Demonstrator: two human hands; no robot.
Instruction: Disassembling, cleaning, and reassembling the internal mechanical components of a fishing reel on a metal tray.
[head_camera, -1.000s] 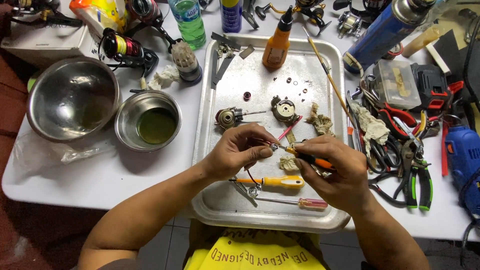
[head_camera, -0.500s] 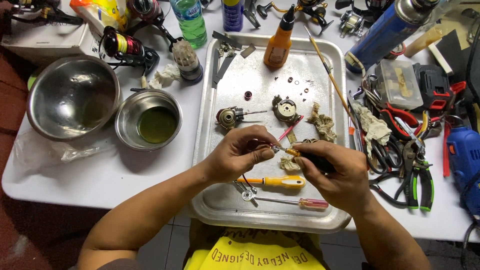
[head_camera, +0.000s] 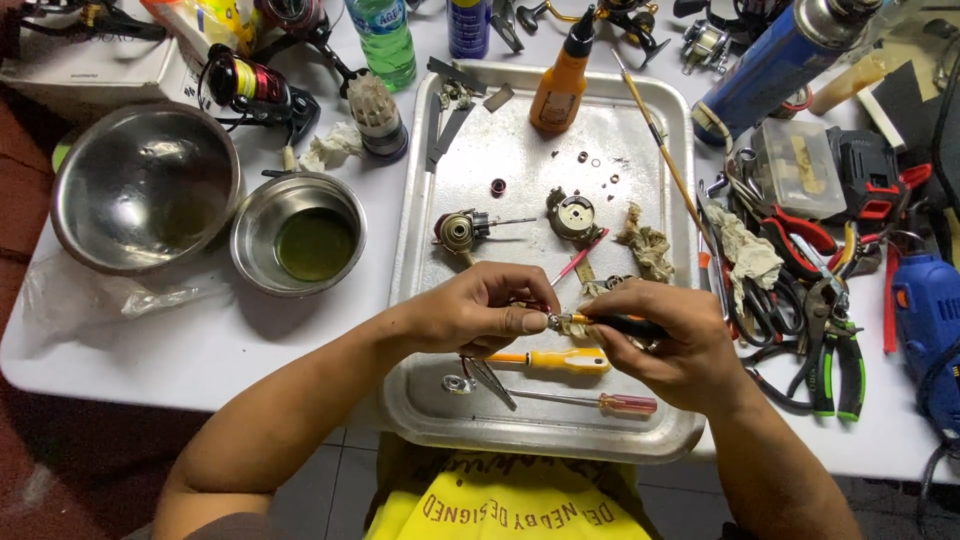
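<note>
Right now the left hand (head_camera: 480, 312) is pinching a tiny metal part (head_camera: 553, 322) over the steel tray (head_camera: 520, 150), while the right hand (head_camera: 675, 345) is gripping an orange-tipped screwdriver (head_camera: 605, 322) against it. That part looks light, rigid and slippery; fingertip edges seem the safest hold.

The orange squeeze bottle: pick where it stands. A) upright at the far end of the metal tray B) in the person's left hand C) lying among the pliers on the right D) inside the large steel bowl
A: the orange squeeze bottle stands upright, dark nozzle up, at the far end of the metal tray, well beyond the left hand and right hand, which hold a small part and a tool.
</note>
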